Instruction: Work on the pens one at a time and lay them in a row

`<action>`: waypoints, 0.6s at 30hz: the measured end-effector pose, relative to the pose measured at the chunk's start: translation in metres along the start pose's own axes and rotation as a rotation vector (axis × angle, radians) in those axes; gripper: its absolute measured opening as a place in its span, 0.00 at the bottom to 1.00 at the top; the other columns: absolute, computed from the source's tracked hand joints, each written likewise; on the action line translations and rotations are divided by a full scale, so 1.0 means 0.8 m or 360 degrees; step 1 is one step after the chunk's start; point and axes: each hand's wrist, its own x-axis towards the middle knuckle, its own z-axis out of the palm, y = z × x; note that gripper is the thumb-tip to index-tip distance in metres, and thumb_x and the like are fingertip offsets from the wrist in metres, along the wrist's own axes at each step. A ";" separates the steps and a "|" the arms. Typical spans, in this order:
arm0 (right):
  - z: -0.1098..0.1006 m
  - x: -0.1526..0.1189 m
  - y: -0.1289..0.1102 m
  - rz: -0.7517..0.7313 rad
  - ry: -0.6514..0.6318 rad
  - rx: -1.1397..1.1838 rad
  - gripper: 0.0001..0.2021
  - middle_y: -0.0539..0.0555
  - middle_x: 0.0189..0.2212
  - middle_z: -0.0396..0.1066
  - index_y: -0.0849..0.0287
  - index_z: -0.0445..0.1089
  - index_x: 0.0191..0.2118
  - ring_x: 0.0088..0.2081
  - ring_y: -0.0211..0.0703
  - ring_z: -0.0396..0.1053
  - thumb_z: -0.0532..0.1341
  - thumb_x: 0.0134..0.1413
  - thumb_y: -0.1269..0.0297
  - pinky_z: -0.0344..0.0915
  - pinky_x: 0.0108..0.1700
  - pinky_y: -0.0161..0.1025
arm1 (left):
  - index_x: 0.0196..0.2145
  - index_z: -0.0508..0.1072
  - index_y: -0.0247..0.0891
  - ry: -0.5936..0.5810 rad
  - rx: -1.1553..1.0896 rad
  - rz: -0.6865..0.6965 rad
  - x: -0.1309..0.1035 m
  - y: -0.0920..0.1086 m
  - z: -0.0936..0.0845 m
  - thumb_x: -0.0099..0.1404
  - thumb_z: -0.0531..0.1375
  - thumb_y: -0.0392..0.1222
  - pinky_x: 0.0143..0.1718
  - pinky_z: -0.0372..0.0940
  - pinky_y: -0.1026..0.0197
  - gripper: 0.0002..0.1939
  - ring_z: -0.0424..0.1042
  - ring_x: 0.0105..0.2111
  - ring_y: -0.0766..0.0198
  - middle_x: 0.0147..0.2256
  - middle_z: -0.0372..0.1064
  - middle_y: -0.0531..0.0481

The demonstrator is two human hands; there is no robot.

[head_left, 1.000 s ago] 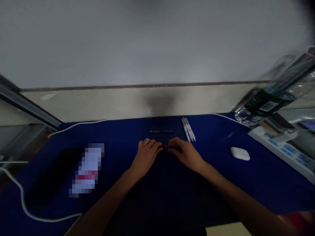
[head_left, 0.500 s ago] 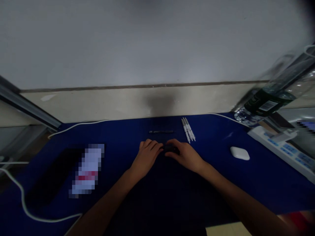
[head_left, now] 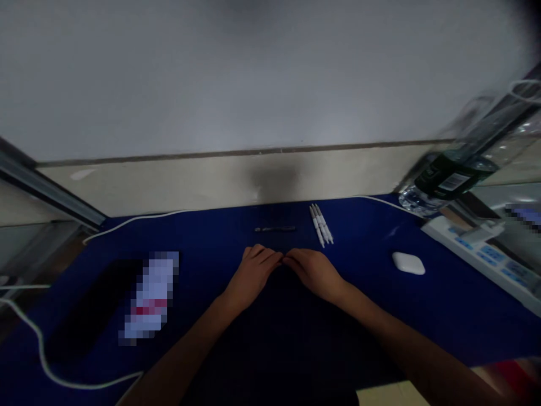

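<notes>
Fingers (head_left: pixel 273 258) bent inward on both sides, and your left hand (head_left: pixel 252 277) and right hand (head_left: pixel 318 272) come tip to tip, low over the blue tabletop (head_left: pixel 367 270)! How tightly each one closes, and whether anything sits pinched between them, you can't tell from here: the backs of your hands hide it. Just beyond your fingertips lies a dark pen (head_left: pixel 275 229), flat and crosswise, untouched. Over to its right, a cluster of white pens (head_left: pixel 321 225) sits side by side, points away from you. Farther right, there's a white rounded case (head_left: pixel 408 263), with a power strip (head_left: pixel 477 254) past it.
</notes>
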 end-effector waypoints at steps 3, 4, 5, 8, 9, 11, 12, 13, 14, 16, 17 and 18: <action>0.000 0.001 -0.001 0.0057 -0.0053 0.0025 0.17 0.55 0.32 0.81 0.50 0.75 0.35 0.35 0.54 0.80 0.57 0.80 0.60 0.71 0.40 0.47 | 0.53 0.78 0.42 0.0055 0.0017 0.0037 -0.001 0.001 0.001 0.87 0.53 0.38 0.46 0.67 0.51 0.13 0.75 0.45 0.54 0.45 0.83 0.47; -0.001 0.002 -0.002 0.0061 -0.0066 0.0078 0.18 0.54 0.31 0.80 0.50 0.74 0.33 0.33 0.53 0.80 0.56 0.80 0.59 0.71 0.39 0.47 | 0.53 0.78 0.43 0.0067 0.0021 0.0053 -0.001 0.001 0.002 0.88 0.52 0.39 0.46 0.67 0.51 0.14 0.75 0.45 0.54 0.45 0.83 0.47; -0.003 0.002 -0.002 0.0068 -0.0069 0.0137 0.19 0.54 0.30 0.80 0.50 0.73 0.32 0.32 0.53 0.79 0.56 0.79 0.59 0.70 0.38 0.47 | 0.52 0.79 0.43 0.0078 0.0025 0.0074 -0.002 0.001 0.002 0.88 0.52 0.39 0.47 0.67 0.51 0.14 0.75 0.45 0.54 0.44 0.82 0.47; -0.006 0.003 -0.004 0.0106 -0.0075 0.0291 0.21 0.53 0.27 0.78 0.50 0.71 0.29 0.30 0.52 0.77 0.56 0.78 0.57 0.69 0.37 0.47 | 0.51 0.79 0.42 0.0114 0.0044 0.0154 -0.003 0.000 0.000 0.87 0.51 0.38 0.46 0.68 0.51 0.15 0.76 0.44 0.53 0.43 0.82 0.46; -0.006 0.003 -0.005 0.0121 -0.0073 0.0321 0.21 0.53 0.27 0.77 0.50 0.70 0.28 0.30 0.52 0.77 0.56 0.78 0.57 0.69 0.36 0.47 | 0.51 0.79 0.41 0.0131 0.0054 0.0180 -0.003 0.000 -0.001 0.87 0.51 0.37 0.46 0.69 0.51 0.15 0.76 0.43 0.53 0.43 0.82 0.46; -0.006 0.003 -0.005 0.0130 -0.0069 0.0346 0.22 0.53 0.26 0.77 0.50 0.71 0.28 0.29 0.52 0.76 0.55 0.79 0.56 0.69 0.36 0.47 | 0.51 0.79 0.39 0.0152 0.0090 0.0234 -0.002 0.000 -0.005 0.87 0.52 0.38 0.45 0.69 0.51 0.14 0.76 0.42 0.53 0.43 0.82 0.46; -0.006 0.003 -0.005 0.0122 -0.0074 0.0351 0.22 0.54 0.27 0.77 0.50 0.72 0.29 0.30 0.52 0.76 0.55 0.79 0.56 0.69 0.36 0.47 | 0.51 0.79 0.39 0.0157 0.0119 0.0264 -0.002 0.000 -0.006 0.87 0.52 0.38 0.44 0.69 0.51 0.14 0.77 0.42 0.53 0.43 0.82 0.46; -0.006 0.003 -0.005 0.0106 -0.0083 0.0354 0.20 0.54 0.28 0.78 0.49 0.73 0.31 0.31 0.52 0.77 0.55 0.79 0.56 0.69 0.36 0.47 | 0.51 0.79 0.39 0.0162 0.0157 0.0296 -0.002 -0.001 -0.008 0.87 0.52 0.37 0.44 0.70 0.50 0.14 0.77 0.42 0.53 0.43 0.82 0.46; -0.007 0.002 -0.004 0.0080 -0.0103 0.0354 0.18 0.54 0.30 0.80 0.49 0.75 0.34 0.33 0.53 0.78 0.56 0.78 0.55 0.70 0.38 0.47 | 0.51 0.79 0.39 0.0172 0.0201 0.0329 -0.002 -0.002 -0.010 0.87 0.52 0.36 0.45 0.70 0.50 0.14 0.77 0.43 0.53 0.43 0.82 0.45; -0.010 0.001 -0.004 0.0030 -0.0149 0.0344 0.13 0.53 0.35 0.82 0.48 0.78 0.39 0.37 0.53 0.80 0.59 0.77 0.55 0.71 0.41 0.47 | 0.55 0.78 0.40 0.0227 0.0277 0.0364 -0.003 -0.005 -0.014 0.86 0.52 0.35 0.49 0.72 0.48 0.14 0.78 0.47 0.51 0.46 0.81 0.44; -0.011 0.000 -0.005 0.0013 -0.0164 0.0344 0.12 0.52 0.37 0.83 0.47 0.78 0.41 0.38 0.53 0.80 0.59 0.76 0.55 0.71 0.42 0.47 | 0.56 0.78 0.41 0.0271 0.0295 0.0355 -0.003 -0.007 -0.016 0.86 0.53 0.37 0.51 0.73 0.47 0.14 0.78 0.50 0.50 0.48 0.80 0.44; -0.013 -0.001 -0.006 0.0009 -0.0177 0.0361 0.12 0.52 0.36 0.83 0.47 0.78 0.41 0.37 0.52 0.80 0.59 0.76 0.55 0.71 0.42 0.47 | 0.58 0.77 0.43 0.0316 0.0294 0.0314 -0.003 -0.010 -0.017 0.87 0.54 0.40 0.52 0.73 0.47 0.13 0.78 0.51 0.49 0.49 0.79 0.43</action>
